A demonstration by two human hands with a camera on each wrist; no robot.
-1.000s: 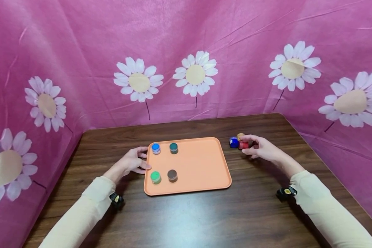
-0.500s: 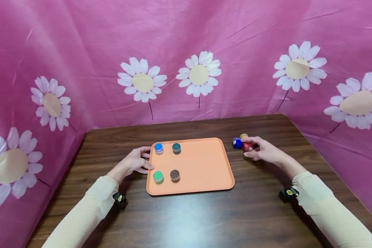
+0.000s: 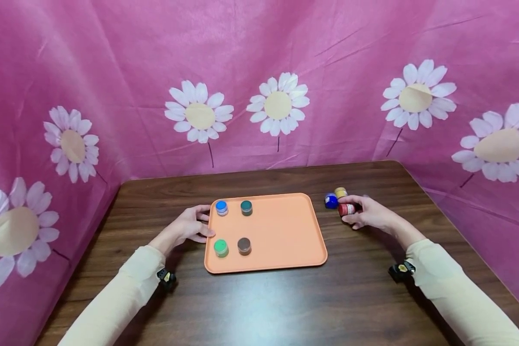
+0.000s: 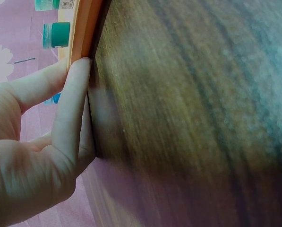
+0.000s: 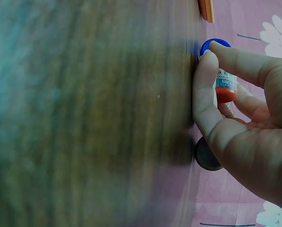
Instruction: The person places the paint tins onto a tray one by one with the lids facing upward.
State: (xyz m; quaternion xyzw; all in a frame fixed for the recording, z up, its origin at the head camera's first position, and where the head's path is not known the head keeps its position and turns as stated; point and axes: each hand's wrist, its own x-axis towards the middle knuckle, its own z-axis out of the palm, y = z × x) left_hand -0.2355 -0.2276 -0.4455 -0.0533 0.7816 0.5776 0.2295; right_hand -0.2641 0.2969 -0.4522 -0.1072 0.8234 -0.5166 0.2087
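Head view bright — white glare on tabletop [image 3: 259,302]; wrist views dimmer — tabletop blurry.

Label [image 5: 227,80] on red jar [image 5: 226,95]: Chinese characters, "GOUACHE" beneath; other print too small to read.

The table [image 3: 190,307] is showing a dark, smooth wood grain, its near middle giving back a white glare. The orange tray [image 3: 281,230] is looking like smooth, mostly matt plastic. On its left, the light green jar [image 3: 221,248] is showing a smooth plastic lid. At right, the dark blue jar [image 3: 330,201] is gleaming, and the red jar [image 3: 346,209] is bearing a printed, paper-like label [image 5: 226,78]. The far pink curtain [image 3: 328,38] is hanging as creased cloth with a soft sheen; the cream sleeves [image 3: 112,293] are appearing as matt fabric.
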